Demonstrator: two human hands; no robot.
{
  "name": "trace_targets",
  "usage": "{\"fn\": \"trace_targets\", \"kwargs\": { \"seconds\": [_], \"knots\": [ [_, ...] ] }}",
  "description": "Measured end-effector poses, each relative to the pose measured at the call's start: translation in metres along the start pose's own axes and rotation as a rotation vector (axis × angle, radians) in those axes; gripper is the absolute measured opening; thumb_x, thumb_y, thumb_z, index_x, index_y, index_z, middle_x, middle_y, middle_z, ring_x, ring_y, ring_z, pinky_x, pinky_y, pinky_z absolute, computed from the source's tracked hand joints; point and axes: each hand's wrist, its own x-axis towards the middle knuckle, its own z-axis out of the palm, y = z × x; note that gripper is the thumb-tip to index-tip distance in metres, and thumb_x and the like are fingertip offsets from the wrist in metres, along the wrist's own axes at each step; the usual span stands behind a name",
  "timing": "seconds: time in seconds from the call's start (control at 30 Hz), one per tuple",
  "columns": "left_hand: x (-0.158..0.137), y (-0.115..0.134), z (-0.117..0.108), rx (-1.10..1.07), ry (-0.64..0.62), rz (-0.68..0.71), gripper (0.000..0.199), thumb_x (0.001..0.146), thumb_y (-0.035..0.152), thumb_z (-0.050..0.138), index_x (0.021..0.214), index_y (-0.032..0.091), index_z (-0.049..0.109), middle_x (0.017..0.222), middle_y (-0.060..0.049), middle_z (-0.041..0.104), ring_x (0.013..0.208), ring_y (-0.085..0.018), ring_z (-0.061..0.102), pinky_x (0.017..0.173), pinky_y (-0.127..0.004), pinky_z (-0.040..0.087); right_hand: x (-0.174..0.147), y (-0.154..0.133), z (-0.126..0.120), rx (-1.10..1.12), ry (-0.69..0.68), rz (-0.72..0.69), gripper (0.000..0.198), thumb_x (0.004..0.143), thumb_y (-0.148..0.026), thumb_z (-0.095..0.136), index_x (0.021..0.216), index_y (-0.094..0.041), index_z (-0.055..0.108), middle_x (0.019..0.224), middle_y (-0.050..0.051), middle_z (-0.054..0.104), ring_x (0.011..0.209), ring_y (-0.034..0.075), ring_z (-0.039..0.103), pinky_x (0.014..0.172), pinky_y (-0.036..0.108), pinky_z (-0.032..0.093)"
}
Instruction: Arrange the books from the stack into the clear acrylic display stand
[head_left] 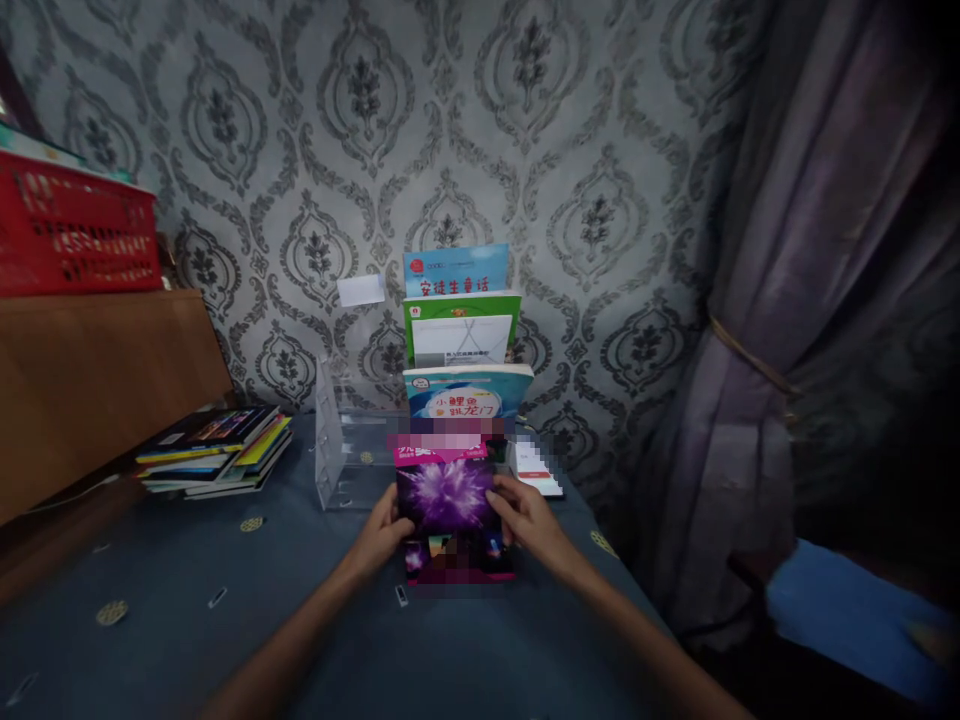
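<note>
A book with a purple burst on its cover (448,495) is held upright between my hands, its top and bottom partly blurred out by pixelation. My left hand (384,528) grips its left edge, thumb on the front. On the opposite edge my right hand (527,515) holds it with thumb and fingers. Just behind it stands a clear tiered rack (327,440). In the rack's right part, a blue book with a fish title (472,397), a white booklet (463,340), a green book (466,303) and a light-blue book (456,268) rise in steps.
On the left a stack of books (217,450) lies on the dark tablecloth (247,620). A red basket (82,225) sits on a wooden cabinet (105,370). A phone-like white screen (536,465) is right of the rack. A tied curtain (720,430) hangs at right.
</note>
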Motion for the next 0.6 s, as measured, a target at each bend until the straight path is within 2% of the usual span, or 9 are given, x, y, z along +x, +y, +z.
{"fn": "trace_targets", "kwargs": {
  "seconds": [0.13,0.23,0.33,0.4,0.47,0.53,0.6],
  "knots": [
    [-0.021,-0.001,-0.002,0.024,-0.027,-0.158,0.059,0.057,0.018,0.063,0.116,0.020,0.058,0.084,0.001,0.067,0.072,-0.015,0.063,0.063,-0.023,0.049,-0.009,0.005,0.003,-0.022,-0.019,0.047,0.043,0.076,-0.064,0.059,0.087,-0.023,0.054,0.056,-0.007,0.049,0.033,0.009,0.041,0.035,0.024,0.028],
    [-0.036,-0.002,-0.007,0.076,-0.103,-0.305,0.065,0.058,0.021,0.065,0.123,0.021,0.054,0.081,0.002,0.066,0.065,-0.015,0.064,0.056,-0.023,0.050,-0.020,0.010,0.003,-0.060,-0.098,0.121,0.043,0.077,-0.066,0.056,0.083,-0.023,0.050,0.049,-0.008,0.044,0.032,0.009,0.040,0.034,0.022,0.026],
    [-0.043,0.003,-0.016,0.275,-0.244,-0.462,0.064,0.065,0.032,0.068,0.126,0.020,0.051,0.076,-0.001,0.069,0.061,-0.018,0.067,0.054,-0.026,0.052,-0.032,0.018,0.001,-0.104,-0.213,0.224,0.042,0.077,-0.064,0.055,0.085,-0.023,0.051,0.043,-0.010,0.043,0.032,0.011,0.041,0.034,0.021,0.026],
    [-0.039,0.012,-0.023,0.510,-0.312,-0.513,0.050,0.074,0.046,0.065,0.114,0.018,0.056,0.066,-0.001,0.067,0.054,-0.019,0.065,0.050,-0.026,0.049,-0.037,0.021,-0.002,-0.153,-0.275,0.274,0.039,0.078,-0.061,0.056,0.081,-0.022,0.052,0.045,-0.008,0.049,0.033,0.011,0.045,0.034,0.021,0.028],
    [-0.029,0.026,-0.026,0.796,-0.287,-0.395,0.037,0.080,0.054,0.061,0.088,0.019,0.061,0.056,0.001,0.060,0.048,-0.017,0.059,0.048,-0.026,0.043,-0.038,0.020,-0.007,-0.230,-0.278,0.279,0.036,0.080,-0.056,0.058,0.071,-0.021,0.052,0.051,-0.004,0.057,0.035,0.011,0.047,0.036,0.022,0.031],
    [-0.015,0.041,-0.025,1.015,-0.157,-0.087,0.034,0.083,0.052,0.059,0.069,0.021,0.057,0.056,0.000,0.058,0.051,-0.017,0.057,0.053,-0.026,0.041,-0.031,0.012,-0.014,-0.325,-0.203,0.213,0.034,0.081,-0.050,0.058,0.064,-0.021,0.054,0.054,-0.001,0.061,0.037,0.012,0.049,0.039,0.024,0.035],
    [0.002,0.057,-0.020,1.057,-0.019,0.185,0.026,0.086,0.047,0.057,0.078,0.022,0.061,0.063,0.000,0.061,0.059,-0.018,0.058,0.058,-0.028,0.041,-0.018,-0.001,-0.023,-0.407,-0.055,0.085,0.029,0.083,-0.044,0.059,0.067,-0.021,0.060,0.055,0.000,0.062,0.044,0.015,0.054,0.045,0.026,0.039]
  ]
}}
